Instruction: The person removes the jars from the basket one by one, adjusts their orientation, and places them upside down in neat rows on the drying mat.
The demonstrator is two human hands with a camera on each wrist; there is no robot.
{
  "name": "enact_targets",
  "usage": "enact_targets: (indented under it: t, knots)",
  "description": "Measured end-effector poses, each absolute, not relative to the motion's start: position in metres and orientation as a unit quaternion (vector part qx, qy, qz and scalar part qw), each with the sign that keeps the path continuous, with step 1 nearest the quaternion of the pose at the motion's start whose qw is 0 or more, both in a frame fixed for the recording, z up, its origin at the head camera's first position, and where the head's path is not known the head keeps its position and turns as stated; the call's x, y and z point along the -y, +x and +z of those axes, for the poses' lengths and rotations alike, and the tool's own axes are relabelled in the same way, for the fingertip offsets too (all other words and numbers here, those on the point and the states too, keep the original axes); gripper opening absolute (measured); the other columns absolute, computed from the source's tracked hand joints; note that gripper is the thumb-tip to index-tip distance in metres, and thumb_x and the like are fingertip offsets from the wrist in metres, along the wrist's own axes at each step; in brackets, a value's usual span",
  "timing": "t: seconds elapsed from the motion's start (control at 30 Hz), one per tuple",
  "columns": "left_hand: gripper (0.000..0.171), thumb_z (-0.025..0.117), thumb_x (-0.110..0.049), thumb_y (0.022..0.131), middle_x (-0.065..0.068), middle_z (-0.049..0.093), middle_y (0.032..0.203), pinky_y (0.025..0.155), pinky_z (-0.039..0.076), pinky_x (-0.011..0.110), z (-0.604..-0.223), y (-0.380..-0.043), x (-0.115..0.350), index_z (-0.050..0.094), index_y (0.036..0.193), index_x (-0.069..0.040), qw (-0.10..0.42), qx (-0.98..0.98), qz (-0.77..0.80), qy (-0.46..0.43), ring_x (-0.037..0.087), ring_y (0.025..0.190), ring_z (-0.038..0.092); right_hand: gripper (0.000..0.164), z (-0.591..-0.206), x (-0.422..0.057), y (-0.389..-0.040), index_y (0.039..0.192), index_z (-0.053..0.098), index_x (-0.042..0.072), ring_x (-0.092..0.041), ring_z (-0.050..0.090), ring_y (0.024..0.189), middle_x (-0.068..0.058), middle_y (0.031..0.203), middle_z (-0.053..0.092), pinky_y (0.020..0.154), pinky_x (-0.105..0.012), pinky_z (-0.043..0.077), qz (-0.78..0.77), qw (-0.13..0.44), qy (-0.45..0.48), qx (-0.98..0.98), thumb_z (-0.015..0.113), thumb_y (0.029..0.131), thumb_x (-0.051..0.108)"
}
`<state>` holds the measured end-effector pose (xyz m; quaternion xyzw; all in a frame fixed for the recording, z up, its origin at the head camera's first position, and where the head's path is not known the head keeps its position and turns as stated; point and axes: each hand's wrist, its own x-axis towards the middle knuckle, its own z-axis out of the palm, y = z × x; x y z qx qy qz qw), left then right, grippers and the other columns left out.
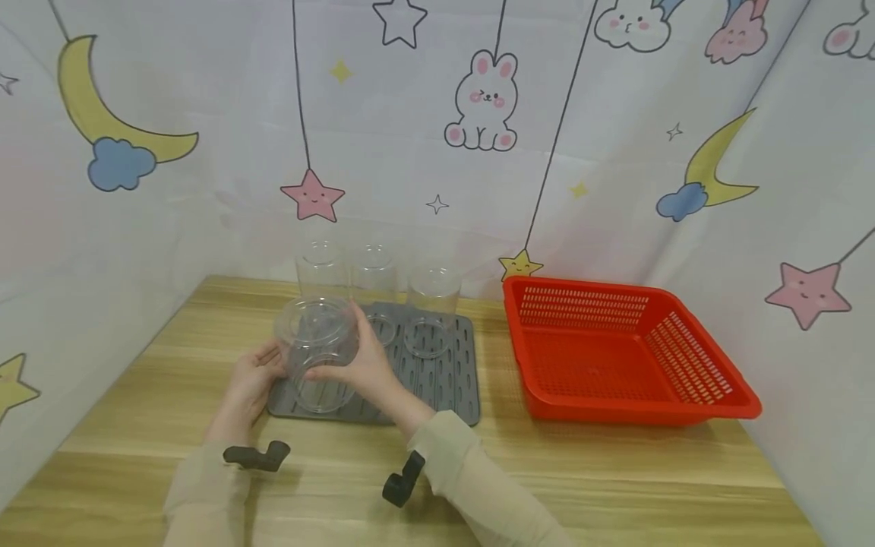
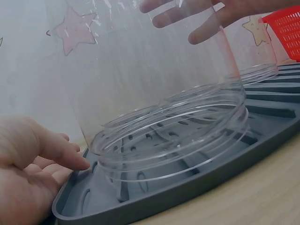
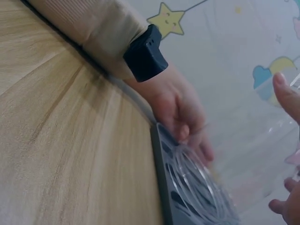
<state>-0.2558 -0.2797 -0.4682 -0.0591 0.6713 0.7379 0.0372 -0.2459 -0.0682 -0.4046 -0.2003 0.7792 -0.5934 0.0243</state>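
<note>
A large clear plastic jar (image 1: 317, 327) stands at the front left of a grey slotted drying mat (image 1: 447, 387). In the left wrist view, ridged rings circle its lower end, close over the mat. My right hand (image 1: 365, 372) holds the jar high up, thumb on the near side and fingers round the far right. My left hand (image 1: 253, 384) is low at the jar's left side, fingers loosely bent, a fingertip right by the base in the left wrist view. Three more clear jars, among them a right one (image 1: 434, 311) and a middle one (image 1: 374, 281), stand behind.
A red plastic basket (image 1: 632, 410) with slotted walls sits on the wooden table (image 1: 328, 479) to the right of the mat. Behind the table hangs a white curtain (image 1: 410, 167) printed with stars, moons and rabbits.
</note>
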Motion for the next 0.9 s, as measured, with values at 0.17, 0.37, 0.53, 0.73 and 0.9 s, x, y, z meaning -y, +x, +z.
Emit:
enact_targets:
  t: [0.17, 0.37, 0.53, 0.73, 0.9]
  knots:
    - [0.063, 0.045, 0.003, 0.099, 0.013, 0.043, 0.151, 0.104, 0.040, 0.010, -0.467, -0.254, 0.283, 0.012, 0.152, 0.009, 0.037, -0.673, 0.736, -0.065, -0.002, 0.121, 0.053, 0.114, -0.398, 0.063, -0.243, 0.157, 0.016, 0.021, -0.020, 0.031, 0.146, 0.002, 0.160, 0.029, 0.119, -0.048, 0.029, -0.593, 0.026, -0.198, -0.780, 0.089, 0.070, 0.016]
    - [0.062, 0.041, -0.008, 0.102, 0.018, 0.025, 0.158, 0.118, 0.031, 0.024, -0.454, -0.251, 0.288, 0.010, 0.154, 0.005, 0.060, -0.674, 0.730, -0.099, -0.013, 0.096, 0.052, 0.101, -0.389, 0.046, -0.240, 0.156, 0.018, 0.020, -0.018, 0.032, 0.145, 0.001, 0.158, 0.032, 0.119, -0.048, 0.030, -0.603, 0.024, -0.229, -0.764, 0.082, 0.079, 0.034]
    - [0.064, 0.042, -0.018, 0.103, 0.014, 0.013, 0.164, 0.122, 0.026, 0.034, -0.434, -0.244, 0.290, 0.011, 0.156, -0.003, 0.077, -0.693, 0.706, -0.125, 0.021, 0.141, 0.038, 0.101, -0.382, 0.030, -0.238, 0.155, 0.021, 0.010, -0.021, 0.037, 0.141, -0.006, 0.156, 0.036, 0.116, -0.046, 0.035, -0.606, -0.005, -0.268, -0.749, 0.069, 0.082, 0.060]
    - [0.059, 0.043, -0.023, 0.104, 0.014, 0.029, 0.159, 0.120, 0.028, 0.047, -0.403, -0.235, 0.291, 0.021, 0.154, -0.002, 0.009, -0.755, 0.647, -0.110, 0.031, 0.144, 0.031, 0.078, -0.369, 0.009, -0.234, 0.147, 0.036, 0.006, -0.024, 0.046, 0.133, -0.010, 0.146, 0.048, 0.108, -0.053, 0.041, -0.598, -0.055, -0.302, -0.740, 0.069, 0.087, 0.044]
    - [0.049, 0.043, -0.016, 0.102, 0.023, 0.044, 0.148, 0.112, 0.038, 0.055, -0.376, -0.227, 0.281, 0.036, 0.148, 0.003, -0.098, -0.814, 0.564, -0.099, 0.040, 0.136, 0.041, 0.060, -0.355, -0.009, -0.229, 0.138, 0.048, 0.006, -0.026, 0.052, 0.126, -0.014, 0.134, 0.059, 0.103, -0.049, 0.046, -0.571, -0.109, -0.314, -0.751, 0.070, 0.086, 0.027]
